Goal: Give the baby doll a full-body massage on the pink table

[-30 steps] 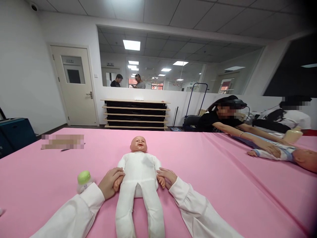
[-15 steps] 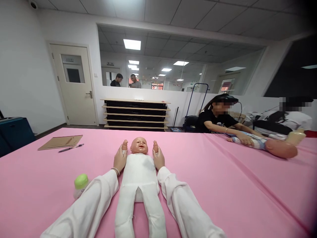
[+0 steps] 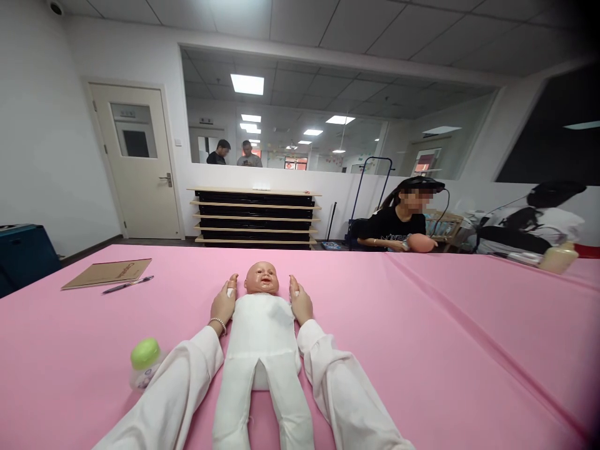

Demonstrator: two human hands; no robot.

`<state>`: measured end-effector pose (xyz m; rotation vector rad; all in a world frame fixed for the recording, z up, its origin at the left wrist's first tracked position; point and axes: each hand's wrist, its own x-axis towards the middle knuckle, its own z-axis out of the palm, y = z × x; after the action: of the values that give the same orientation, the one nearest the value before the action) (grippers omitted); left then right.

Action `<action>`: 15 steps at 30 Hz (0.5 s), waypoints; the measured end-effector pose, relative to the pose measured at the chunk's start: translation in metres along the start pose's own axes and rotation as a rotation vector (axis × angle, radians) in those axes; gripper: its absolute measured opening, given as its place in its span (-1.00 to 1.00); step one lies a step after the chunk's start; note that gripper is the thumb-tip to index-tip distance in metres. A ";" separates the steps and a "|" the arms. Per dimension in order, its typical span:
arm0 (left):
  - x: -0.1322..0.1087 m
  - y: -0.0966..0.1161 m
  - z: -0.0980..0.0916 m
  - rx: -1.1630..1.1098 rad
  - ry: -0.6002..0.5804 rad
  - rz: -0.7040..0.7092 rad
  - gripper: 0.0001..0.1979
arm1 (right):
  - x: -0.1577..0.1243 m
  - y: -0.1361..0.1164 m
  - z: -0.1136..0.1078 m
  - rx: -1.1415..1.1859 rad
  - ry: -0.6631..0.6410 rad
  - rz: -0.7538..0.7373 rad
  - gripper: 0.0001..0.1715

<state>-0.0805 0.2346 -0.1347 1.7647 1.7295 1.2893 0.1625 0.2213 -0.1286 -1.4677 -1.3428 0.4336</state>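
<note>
A baby doll with a white cloth body lies on its back on the pink table cover, head pointing away from me. Its arms are raised beside its head. My left hand is wrapped round the doll's arm on the left, below its small hand. On the other side my right hand is closed round the doll's other arm. Both doll hands show above my fingers. Near my left forearm stands a baby bottle with a green cap.
At the far left lie a brown notebook and a pen. Across the table a person in black holds another doll. A yellowish bottle stands at the right, near a person in white.
The person across has taken the other doll off the table and holds it close, at the table's edge. My hands keep hold of my doll's arms, barely shifted. The view has moved slightly.
</note>
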 end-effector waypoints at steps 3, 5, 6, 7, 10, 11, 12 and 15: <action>-0.007 0.003 -0.005 -0.026 0.046 0.036 -0.52 | -0.011 -0.001 -0.004 0.020 0.086 0.002 -0.41; -0.014 0.005 -0.009 -0.042 0.087 0.069 -0.54 | -0.017 -0.001 -0.006 0.037 0.121 -0.004 -0.36; -0.018 0.006 -0.010 -0.048 0.112 0.086 -0.53 | -0.021 -0.002 -0.008 0.049 0.126 -0.019 -0.36; -0.022 0.008 -0.012 -0.052 0.137 0.104 -0.51 | -0.024 -0.003 -0.009 0.064 0.126 -0.042 -0.37; -0.037 0.012 -0.018 -0.052 0.185 0.178 -0.44 | -0.039 -0.006 -0.015 0.120 0.113 -0.124 -0.42; -0.043 0.014 -0.021 -0.048 0.190 0.212 -0.43 | -0.045 -0.006 -0.017 0.139 0.103 -0.139 -0.42; -0.048 0.015 -0.023 -0.042 0.193 0.244 -0.42 | -0.051 -0.006 -0.020 0.157 0.086 -0.146 -0.42; -0.063 0.017 -0.030 -0.017 0.202 0.308 -0.48 | -0.070 -0.003 -0.031 0.204 -0.006 -0.115 -0.48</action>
<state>-0.0830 0.1628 -0.1280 2.0101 1.5827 1.6540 0.1648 0.1460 -0.1399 -1.2160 -1.3386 0.4854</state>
